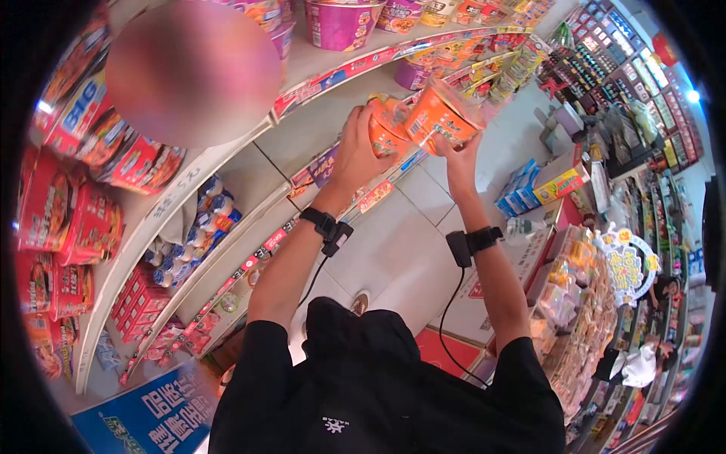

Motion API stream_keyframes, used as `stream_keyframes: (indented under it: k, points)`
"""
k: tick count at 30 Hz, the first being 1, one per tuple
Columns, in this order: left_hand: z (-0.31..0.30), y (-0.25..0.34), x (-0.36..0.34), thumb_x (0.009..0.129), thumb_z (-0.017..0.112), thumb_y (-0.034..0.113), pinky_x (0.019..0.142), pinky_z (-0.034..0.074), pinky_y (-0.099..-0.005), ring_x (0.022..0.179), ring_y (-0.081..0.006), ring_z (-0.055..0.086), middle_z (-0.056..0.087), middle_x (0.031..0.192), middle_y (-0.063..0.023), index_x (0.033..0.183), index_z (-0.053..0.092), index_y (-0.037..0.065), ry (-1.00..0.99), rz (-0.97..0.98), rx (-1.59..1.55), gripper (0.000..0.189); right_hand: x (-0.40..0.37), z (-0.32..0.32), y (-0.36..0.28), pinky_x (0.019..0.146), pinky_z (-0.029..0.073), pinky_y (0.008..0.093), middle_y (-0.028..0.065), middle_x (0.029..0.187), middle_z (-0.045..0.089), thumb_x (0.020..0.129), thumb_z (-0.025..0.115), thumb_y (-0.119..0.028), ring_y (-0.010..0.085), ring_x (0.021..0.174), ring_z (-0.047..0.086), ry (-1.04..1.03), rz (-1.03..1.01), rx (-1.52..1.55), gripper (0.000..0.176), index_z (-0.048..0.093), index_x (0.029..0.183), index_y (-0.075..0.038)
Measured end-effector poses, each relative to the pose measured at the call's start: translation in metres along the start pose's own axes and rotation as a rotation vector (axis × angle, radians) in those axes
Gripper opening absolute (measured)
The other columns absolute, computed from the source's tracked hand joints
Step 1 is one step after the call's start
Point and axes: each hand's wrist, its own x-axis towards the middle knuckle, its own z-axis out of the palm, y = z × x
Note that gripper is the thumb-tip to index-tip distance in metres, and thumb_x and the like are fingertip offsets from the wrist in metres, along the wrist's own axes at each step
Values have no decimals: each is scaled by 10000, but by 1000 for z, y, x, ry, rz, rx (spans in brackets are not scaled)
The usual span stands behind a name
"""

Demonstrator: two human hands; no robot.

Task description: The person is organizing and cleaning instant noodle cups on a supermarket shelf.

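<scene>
My left hand (354, 157) is wrapped around an orange instant noodle cup (388, 138), held tilted in front of the shelves. Beside it, my right hand (458, 159) grips a second orange instant noodle cup (442, 113) from below, its clear-wrapped top leaning to the right. The two cups overlap in this view, right at each other's sides. Both wrists wear black straps with small boxes and cables. Behind the cups, a shelf row holds snack packs and a purple noodle bucket (413, 74).
Curved shelves run along the left, with purple noodle buckets (342, 24) on top and red noodle buckets (91, 225) at far left. A blue sign (147, 412) stands low left. On the right are blue boxes (522, 189), packaged snacks (573, 291) and another person (639, 365).
</scene>
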Motion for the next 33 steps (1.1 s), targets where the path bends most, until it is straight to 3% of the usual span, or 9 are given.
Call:
stream_keyframes:
  k: [3,5,10,13,17,19,21,23,33]
  points:
    - [2,-21,29,686,926,268,1159,371,-510,1394,-445,405,424,1486,-254,1552,256,53,-57,-7,181,1116,41,10,29,1086,464,361,102,1363,551,852,868,-179,191,1251,562,-31,39,83,838,313,1471,-75]
    - [9,-43,48,691,934,301,1166,370,-503,1393,-446,414,454,1463,-258,1541,272,38,-59,-41,178,1110,64,16,45,1044,520,370,134,1434,483,812,887,-123,219,1275,549,-64,49,37,993,200,1526,-61]
    - [23,-88,78,713,932,354,1168,373,-489,1401,-433,436,481,1464,-266,1537,285,11,-28,-112,102,1102,105,29,95,1063,508,370,145,1427,497,804,884,-97,224,1268,566,-113,85,54,927,258,1485,-44]
    - [26,-112,103,728,928,348,1177,368,-477,1396,-411,465,466,1491,-278,1533,306,4,-147,-137,42,1074,130,33,106,1066,500,371,144,1392,538,797,887,-99,217,1264,574,-113,30,-10,883,299,1452,-29]
    - [56,-159,120,808,875,131,1198,366,-422,1428,-242,455,487,1520,-119,1524,406,41,-349,-219,-588,860,166,38,107,1063,492,366,149,1370,555,789,900,-127,205,1259,568,-178,22,-72,878,321,1438,-11]
    - [72,-183,122,812,869,101,1202,367,-415,1430,-238,454,481,1527,-112,1526,405,47,-368,-241,-665,853,186,41,113,1053,491,363,149,1361,562,793,901,-147,202,1250,571,-226,24,-154,871,329,1432,1]
    - [79,-188,124,849,841,63,1205,384,-406,1444,-235,436,473,1537,-108,1526,409,56,-412,-301,-714,803,200,45,120,1043,490,360,148,1353,568,796,903,-167,199,1241,574,-277,35,-236,866,336,1426,13]
    - [86,-192,126,863,830,63,1175,428,-409,1417,-236,471,498,1515,-108,1520,414,57,-398,-313,-808,778,213,49,127,1107,441,368,190,1382,541,725,954,-294,259,1293,551,-275,-25,-422,1095,235,1469,65]
    - [99,-178,148,888,808,55,1088,524,-403,1327,-231,564,569,1440,-107,1502,430,63,-441,-496,-923,721,244,54,157,902,519,332,151,1293,594,744,910,-271,197,1071,610,-446,71,-228,990,302,1466,30]
